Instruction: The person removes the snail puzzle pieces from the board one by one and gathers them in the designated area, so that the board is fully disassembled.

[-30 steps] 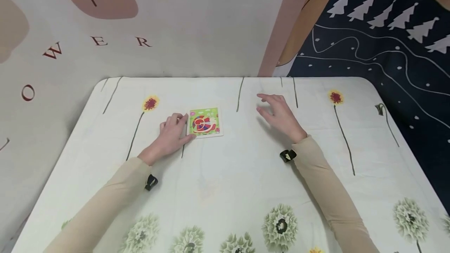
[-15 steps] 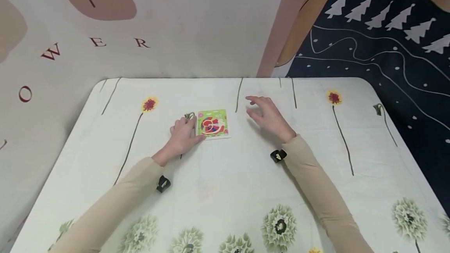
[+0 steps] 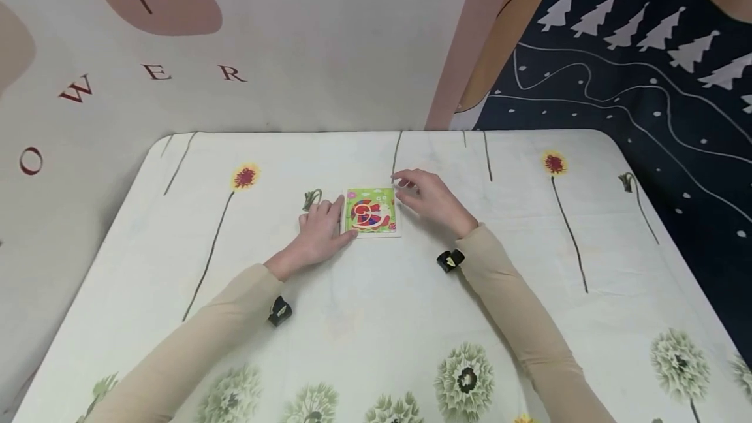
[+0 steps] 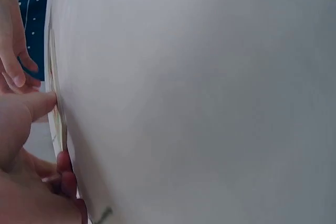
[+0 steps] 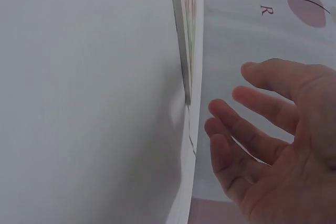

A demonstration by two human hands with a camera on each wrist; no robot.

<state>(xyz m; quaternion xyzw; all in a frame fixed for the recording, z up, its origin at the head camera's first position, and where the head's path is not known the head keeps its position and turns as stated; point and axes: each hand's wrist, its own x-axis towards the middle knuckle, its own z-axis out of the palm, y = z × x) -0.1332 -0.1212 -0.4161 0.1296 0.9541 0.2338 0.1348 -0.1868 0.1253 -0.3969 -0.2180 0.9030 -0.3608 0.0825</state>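
Observation:
A small square jigsaw puzzle (image 3: pixel 373 211) with a colourful snail on a green ground lies flat on the white cloth in the head view. My left hand (image 3: pixel 317 234) holds it by the left side, with the thumb at the near left corner and the fingers along the left edge. In the left wrist view the puzzle (image 4: pixel 59 124) appears edge-on beside the thumb. My right hand (image 3: pixel 433 200) is just beyond the puzzle's right edge, fingers loosely bent and apart. The right wrist view shows a gap between that hand (image 5: pixel 273 124) and the puzzle's pale edge (image 5: pixel 182 40).
The table (image 3: pixel 364 299) wears a white cloth printed with flowers and stems. Behind it hangs a pale wall cloth (image 3: pixel 329 51) with letters, and a dark one (image 3: pixel 611 77) with white trees is at the right. Each wrist carries a black strap device (image 3: pixel 450 260).
My left hand has slid the puzzle to the right across the cloth. The right hand has come left and slightly nearer, closing the distance to the puzzle's right edge.

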